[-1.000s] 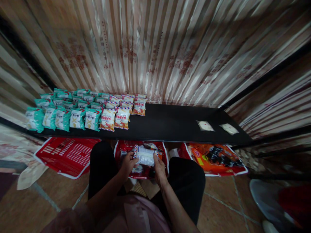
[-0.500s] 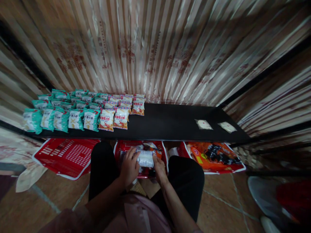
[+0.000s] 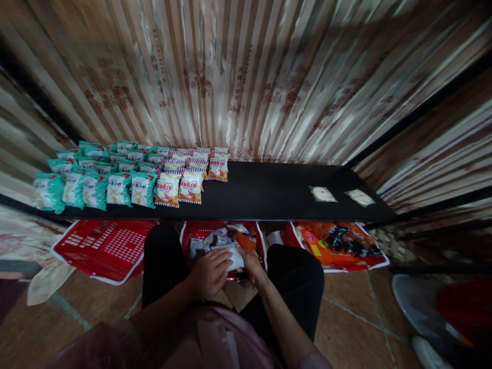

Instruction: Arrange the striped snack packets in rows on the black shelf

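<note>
Over the middle red basket [image 3: 262, 246], between my knees, I hold a white and silver snack bag [image 3: 231, 256] in both hands. My left hand [image 3: 211, 271] lies across the bag's left part, fingers together over its top, closed on it. At the bag's right end, my right hand [image 3: 250, 265] is closed with the thumb on top; its other fingers are mostly hidden. More snack bags [image 3: 219, 237] lie in the basket just behind the held one, along with an orange packet [image 3: 246, 241].
On the black shelf [image 3: 261, 192], rows of teal snack bags [image 3: 119, 189] stand beside white-and-orange snack bags [image 3: 191, 185]. Two flat white packets [image 3: 323, 194] lie at its right. Red baskets flank my legs: a left basket [image 3: 111, 251] and a right one with orange packages [image 3: 338, 246].
The held bag has dropped lower and nearer to me, and my left hand has slid over its top. More of the basket's contents now shows behind it. The shelf bags stay put.
</note>
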The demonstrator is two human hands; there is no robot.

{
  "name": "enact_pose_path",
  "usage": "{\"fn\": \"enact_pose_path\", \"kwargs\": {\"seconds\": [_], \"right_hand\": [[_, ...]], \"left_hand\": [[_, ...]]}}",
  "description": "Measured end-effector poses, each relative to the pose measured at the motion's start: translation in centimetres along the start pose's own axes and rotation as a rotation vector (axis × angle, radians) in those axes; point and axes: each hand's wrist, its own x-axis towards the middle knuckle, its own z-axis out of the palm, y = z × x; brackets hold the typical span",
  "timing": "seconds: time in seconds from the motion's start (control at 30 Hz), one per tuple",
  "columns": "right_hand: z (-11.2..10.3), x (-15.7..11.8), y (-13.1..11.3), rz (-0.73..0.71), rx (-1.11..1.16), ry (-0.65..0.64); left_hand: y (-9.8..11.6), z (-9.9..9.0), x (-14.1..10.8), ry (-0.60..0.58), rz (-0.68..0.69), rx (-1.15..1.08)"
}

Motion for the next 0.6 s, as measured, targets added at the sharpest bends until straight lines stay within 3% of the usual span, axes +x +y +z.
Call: {"fn": "enact_pose_path", "kwargs": {"seconds": [0.1, 0.17, 0.33, 0.6], "right_hand": [[-0.1, 0.1, -0.4, 0.207, -0.061, -0.118], [-0.1, 0.2, -0.6, 0.240, -0.095, -0.137], [-0.2, 0.2, -0.5, 0.273, -0.131, -0.188], [-0.1, 0.3, -0.4, 0.232, -0.092, -0.227]], "left_hand": [[0.0, -0.2, -0.2, -0.012, 0.052, 0.031], [-0.2, -0.2, -0.3, -0.017, 0.104, 0.051], [-0.7, -0.2, -0.7, -0.018, 0.179, 0.098], [-1.1, -0.7, -0.3, -0.031, 0.155, 0.046]]}}
